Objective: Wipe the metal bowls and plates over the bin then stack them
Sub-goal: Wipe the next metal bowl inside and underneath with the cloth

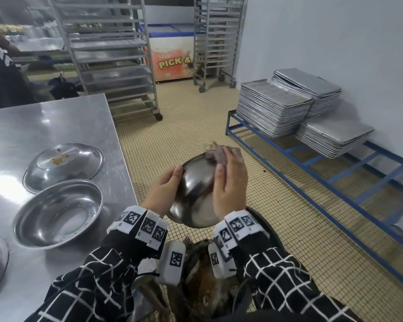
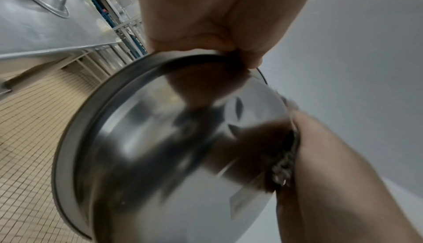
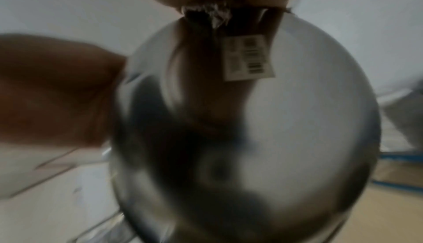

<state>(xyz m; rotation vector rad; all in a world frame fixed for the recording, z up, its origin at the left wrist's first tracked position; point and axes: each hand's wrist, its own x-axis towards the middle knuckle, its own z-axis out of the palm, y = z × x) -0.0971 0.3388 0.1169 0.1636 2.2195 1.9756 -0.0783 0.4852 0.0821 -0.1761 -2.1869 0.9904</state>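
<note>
Round shiny metal bowl, held tilted, bottom up, above the dark bin. Gripped at its left rim by the left hand, thumb curled over. Pressed from the right by the right hand, fingers flat on a grey rag. White barcode sticker seen only in the right wrist view.

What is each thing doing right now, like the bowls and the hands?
Held bowl: upside down, tilted, over the bin.
Left hand: grips the bowl's rim.
Right hand: presses the cloth on the bowl.
Cloth: crumpled, under the fingers.
Table bowl: upright, empty.
Far bowl: upside down, food bits on it.
Bin: open, scraps inside.
</note>
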